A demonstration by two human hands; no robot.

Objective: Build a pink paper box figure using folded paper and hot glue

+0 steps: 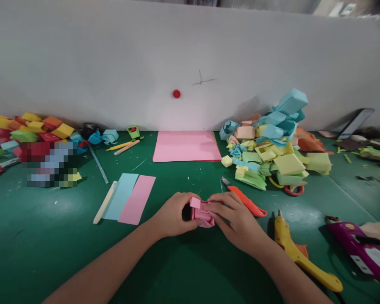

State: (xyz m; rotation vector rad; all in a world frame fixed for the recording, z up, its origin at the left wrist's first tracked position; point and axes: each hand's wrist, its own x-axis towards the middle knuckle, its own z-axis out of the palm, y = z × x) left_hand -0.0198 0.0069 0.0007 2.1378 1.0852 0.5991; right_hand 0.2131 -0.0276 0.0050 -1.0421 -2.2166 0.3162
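Observation:
A small folded pink paper box (203,216) is between my two hands, low over the green table. My left hand (178,214) grips its left side, thumb at the lower edge and fingers curled behind. From the right, the fingers of my right hand (232,215) press on its top and right side. A little pink flap (195,202) stands up at the upper left of the box. Left of my hands lie a pink paper strip (137,200), a light blue paper strip (121,196) and a cream-coloured stick (105,202).
Pink paper sheets (186,146) lie against the white wall. Folded paper pieces (272,147) are heaped at the right, others (34,128) at the left. Near my right arm are an orange box cutter (247,202), a yellow glue gun (300,253) and a purple device (361,249).

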